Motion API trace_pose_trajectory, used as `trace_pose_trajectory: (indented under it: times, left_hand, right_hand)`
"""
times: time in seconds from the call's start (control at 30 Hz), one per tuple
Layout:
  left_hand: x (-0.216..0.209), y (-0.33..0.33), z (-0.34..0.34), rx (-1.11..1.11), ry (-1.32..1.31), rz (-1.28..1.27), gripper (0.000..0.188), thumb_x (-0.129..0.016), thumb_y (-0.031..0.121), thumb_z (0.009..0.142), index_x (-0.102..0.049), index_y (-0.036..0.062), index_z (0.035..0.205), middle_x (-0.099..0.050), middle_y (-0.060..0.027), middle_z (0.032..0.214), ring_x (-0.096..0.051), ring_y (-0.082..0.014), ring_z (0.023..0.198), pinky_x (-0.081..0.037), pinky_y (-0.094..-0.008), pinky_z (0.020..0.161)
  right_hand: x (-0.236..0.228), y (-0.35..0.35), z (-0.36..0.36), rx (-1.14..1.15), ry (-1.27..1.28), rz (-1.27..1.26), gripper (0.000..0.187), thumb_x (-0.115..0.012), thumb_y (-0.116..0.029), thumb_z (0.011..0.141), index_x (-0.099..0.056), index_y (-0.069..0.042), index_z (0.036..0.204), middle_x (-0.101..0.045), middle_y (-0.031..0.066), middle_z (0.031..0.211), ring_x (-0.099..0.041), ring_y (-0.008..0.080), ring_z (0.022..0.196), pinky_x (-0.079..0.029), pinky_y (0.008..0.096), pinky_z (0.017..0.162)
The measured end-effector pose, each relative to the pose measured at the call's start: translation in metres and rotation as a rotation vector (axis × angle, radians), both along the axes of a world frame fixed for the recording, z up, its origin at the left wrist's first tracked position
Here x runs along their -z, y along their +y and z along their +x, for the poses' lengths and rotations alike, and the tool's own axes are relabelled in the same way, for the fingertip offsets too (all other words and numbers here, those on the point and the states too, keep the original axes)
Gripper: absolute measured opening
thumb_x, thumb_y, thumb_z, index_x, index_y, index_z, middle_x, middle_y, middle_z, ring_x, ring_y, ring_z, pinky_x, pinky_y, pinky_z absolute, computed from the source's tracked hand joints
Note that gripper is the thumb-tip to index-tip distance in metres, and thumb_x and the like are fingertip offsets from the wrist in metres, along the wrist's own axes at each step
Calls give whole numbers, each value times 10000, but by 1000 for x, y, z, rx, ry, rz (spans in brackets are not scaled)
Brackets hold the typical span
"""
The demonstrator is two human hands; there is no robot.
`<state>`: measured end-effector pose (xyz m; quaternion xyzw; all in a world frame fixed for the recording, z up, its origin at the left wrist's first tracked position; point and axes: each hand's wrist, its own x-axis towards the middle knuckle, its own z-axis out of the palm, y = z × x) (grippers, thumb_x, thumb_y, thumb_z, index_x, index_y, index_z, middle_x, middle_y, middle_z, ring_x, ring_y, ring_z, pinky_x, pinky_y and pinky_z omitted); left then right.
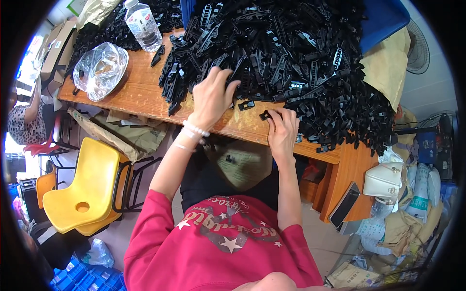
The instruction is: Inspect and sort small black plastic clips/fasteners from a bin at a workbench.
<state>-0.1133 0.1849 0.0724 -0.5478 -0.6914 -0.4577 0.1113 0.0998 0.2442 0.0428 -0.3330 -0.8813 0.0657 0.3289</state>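
Note:
A large heap of black plastic parts (291, 48), many of them long and ladder-like, covers much of the wooden table (141, 77). My left hand (212, 97) is at the heap's near edge, thumb and fingers apart; its fingertips are partly lost against the dark parts. To its right a small black clip-like part (246, 105) lies by itself on the wood. My right hand (283, 131) is close to the table's front edge, fingers curled, with a small black plastic part (265, 115) at the tips of its thumb and finger.
A clear bottle (144, 26) and a bowl wrapped in clear plastic (103, 70) stand at the table's left. A blue bin (386, 22) is at the back right. A phone (344, 204) and white bag (383, 179) lie at the right, and a yellow chair (82, 184) stands left.

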Motion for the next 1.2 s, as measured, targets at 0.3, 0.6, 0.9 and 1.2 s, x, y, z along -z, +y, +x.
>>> trace_pose_trajectory:
  times: [0.3,0.6,0.9,1.2]
  left_hand:
    - [6,-26,18,202,116,28,184,-711,80,850,-637,31,1011,-589,-109,920,-636,-288,737,-506,-379,596]
    - [41,-80,27,338,169,-18,234,-773,70,779,-668,11,979,-604,-109,918,-616,-268,815,-513,-364,675]
    - [33,-68,-1,417,-143,-246,210,-758,55,782,-706,-7,976,-627,-105,943,-578,-295,875,-498,-384,769]
    - [37,-68,7,448,-171,-228,206,-772,89,786,-721,20,974,-626,-89,930,-579,-283,866,-494,-398,763]
  right_hand:
    - [-6,-6,-10,-128,253,-132,145,-671,-30,889,-648,-4,1030,-623,129,1040,-576,283,859,-445,393,786]
    - [-2,-30,-4,-213,442,-851,283,-575,23,968,-629,28,1246,-600,67,912,-570,104,701,-474,253,620]
    - [-4,-7,-11,-302,240,-629,282,-766,36,768,-745,24,1049,-650,83,881,-593,184,750,-467,304,685]
    - [0,-17,-20,-351,166,-472,242,-769,34,745,-753,18,986,-632,80,922,-579,231,929,-465,353,806]
